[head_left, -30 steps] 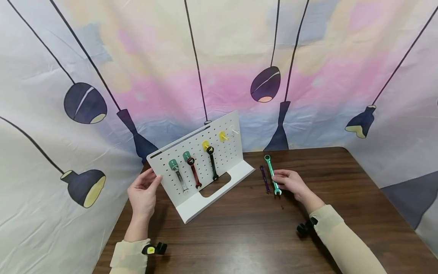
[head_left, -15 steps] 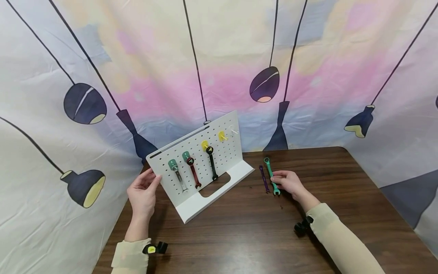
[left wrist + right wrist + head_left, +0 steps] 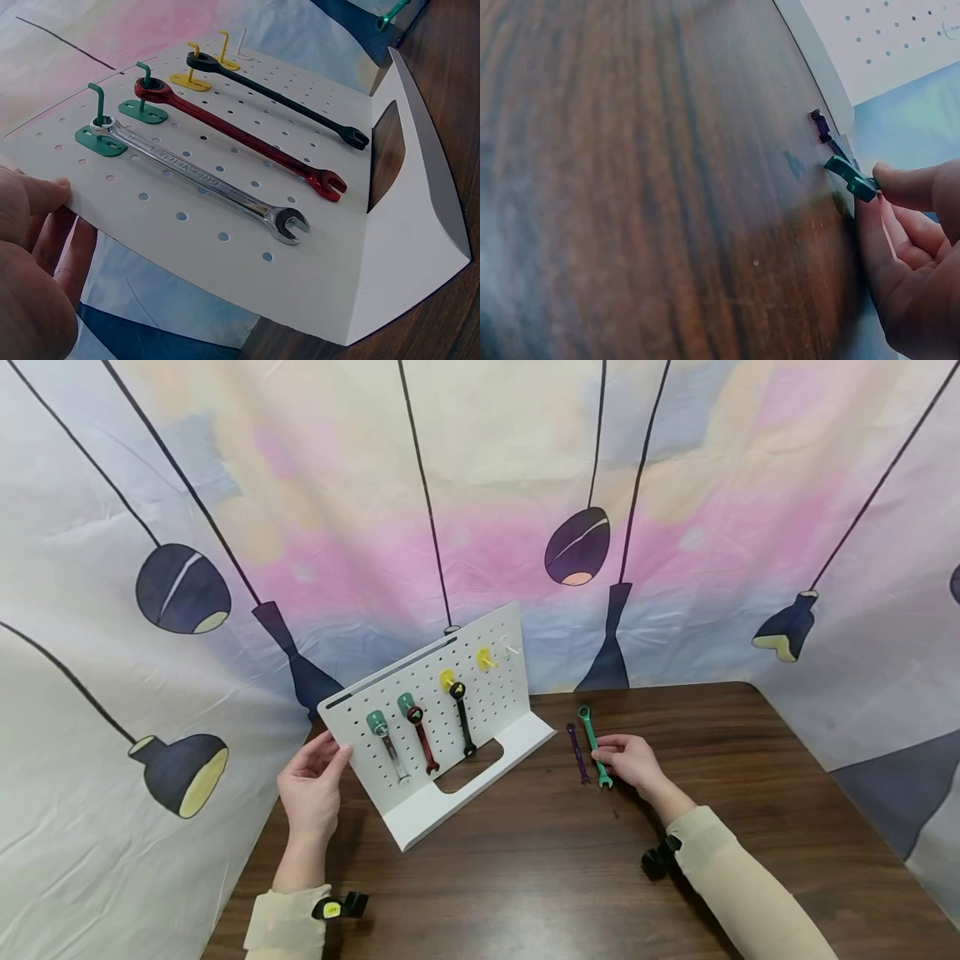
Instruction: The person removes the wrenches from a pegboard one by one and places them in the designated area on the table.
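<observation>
My left hand (image 3: 311,789) pinches the left edge of a white pegboard stand (image 3: 427,802) between thumb and fingers. On its hooks hang a silver wrench (image 3: 195,174), a red wrench (image 3: 236,135) and a black wrench (image 3: 277,97). My right hand (image 3: 628,762) pinches a green wrench (image 3: 591,735) near its middle, with the ring end pointing to the back and the open end toward me. Just left of it a purple wrench (image 3: 577,753) lies on the table. In the right wrist view, thumb and forefinger grip the green wrench (image 3: 851,180) from its side.
At the board's right side are a yellow hook (image 3: 486,658) and a clear hook (image 3: 510,646) holding nothing. The brown wooden table (image 3: 510,885) reaches back to a printed curtain (image 3: 495,543). A cutout opens in the stand's base.
The right hand and the green wrench have shifted very slightly left, closer to the purple wrench. My left hand stays on the board's edge.
</observation>
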`<state>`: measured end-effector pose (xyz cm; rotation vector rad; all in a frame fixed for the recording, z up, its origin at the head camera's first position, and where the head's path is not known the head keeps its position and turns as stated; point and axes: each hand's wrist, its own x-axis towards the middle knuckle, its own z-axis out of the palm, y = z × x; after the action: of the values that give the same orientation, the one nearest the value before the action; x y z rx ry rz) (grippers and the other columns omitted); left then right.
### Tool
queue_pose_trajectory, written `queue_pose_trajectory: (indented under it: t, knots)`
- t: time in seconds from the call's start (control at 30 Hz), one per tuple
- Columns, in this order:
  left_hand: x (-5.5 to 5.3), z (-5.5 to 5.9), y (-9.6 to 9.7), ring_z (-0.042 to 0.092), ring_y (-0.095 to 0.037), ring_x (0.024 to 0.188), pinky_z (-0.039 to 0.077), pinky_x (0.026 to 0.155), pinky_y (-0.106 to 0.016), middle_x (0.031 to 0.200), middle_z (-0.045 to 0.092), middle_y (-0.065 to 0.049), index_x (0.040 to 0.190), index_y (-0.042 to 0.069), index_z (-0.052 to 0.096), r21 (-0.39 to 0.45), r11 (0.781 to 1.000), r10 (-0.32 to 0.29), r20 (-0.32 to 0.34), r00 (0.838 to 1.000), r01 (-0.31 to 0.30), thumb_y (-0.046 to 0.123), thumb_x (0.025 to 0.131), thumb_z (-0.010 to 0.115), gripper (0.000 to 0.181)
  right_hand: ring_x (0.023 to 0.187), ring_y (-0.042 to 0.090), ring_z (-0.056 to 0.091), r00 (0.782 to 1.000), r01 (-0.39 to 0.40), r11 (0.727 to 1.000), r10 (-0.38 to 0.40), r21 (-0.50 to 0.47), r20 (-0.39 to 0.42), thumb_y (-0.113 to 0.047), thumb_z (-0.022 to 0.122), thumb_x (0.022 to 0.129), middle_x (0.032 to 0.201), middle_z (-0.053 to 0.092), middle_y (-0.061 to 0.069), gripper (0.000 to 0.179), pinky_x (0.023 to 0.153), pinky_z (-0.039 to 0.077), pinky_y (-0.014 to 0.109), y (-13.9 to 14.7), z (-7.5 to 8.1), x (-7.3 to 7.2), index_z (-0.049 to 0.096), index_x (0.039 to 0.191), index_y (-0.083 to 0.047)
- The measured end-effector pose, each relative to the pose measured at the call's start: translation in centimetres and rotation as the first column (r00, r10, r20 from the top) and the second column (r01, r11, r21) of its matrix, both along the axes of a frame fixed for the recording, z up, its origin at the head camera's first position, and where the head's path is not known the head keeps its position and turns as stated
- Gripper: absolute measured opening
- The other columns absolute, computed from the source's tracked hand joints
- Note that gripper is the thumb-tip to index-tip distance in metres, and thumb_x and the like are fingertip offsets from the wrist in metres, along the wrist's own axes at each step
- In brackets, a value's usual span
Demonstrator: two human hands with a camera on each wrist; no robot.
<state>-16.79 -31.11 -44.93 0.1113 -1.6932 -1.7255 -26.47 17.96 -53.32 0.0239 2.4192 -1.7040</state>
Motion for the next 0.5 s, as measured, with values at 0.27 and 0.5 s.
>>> queue_pose_trajectory:
  t: [0.27,0.5]
  knots:
    - [0.4,-0.2,-0.2,0.069,-0.011,0.088,0.058,0.076,-0.016,0.094,0.077,0.004,0.125,-0.006,0.075,0.021,1.0,0.003,0.014,1.0,-0.004,-0.007,0.091,0.081,0.034,0.105,0.032,0.074,0.999,0.021,0.994,-0.018,0.103,-0.036,-0.015,0.072,0.104,0.122,0.075,0.02,0.037,0.085,0.063,0.043,-0.3,-0.4,0.4,0.069,0.136,0.004]
    - [-0.2,-0.3,0.2,0.07,-0.011,0.086,0.059,0.075,-0.016,0.092,0.077,0.003,0.123,-0.008,0.075,0.051,0.999,-0.008,-0.02,1.0,0.009,-0.01,0.09,0.081,0.034,0.1,0.031,0.074,0.998,0.02,0.98,-0.008,0.199,-0.064,-0.016,0.074,0.103,0.117,0.076,0.018,0.036,0.082,0.062,0.043,-0.1,0.5,-0.1,0.071,0.133,0.004]
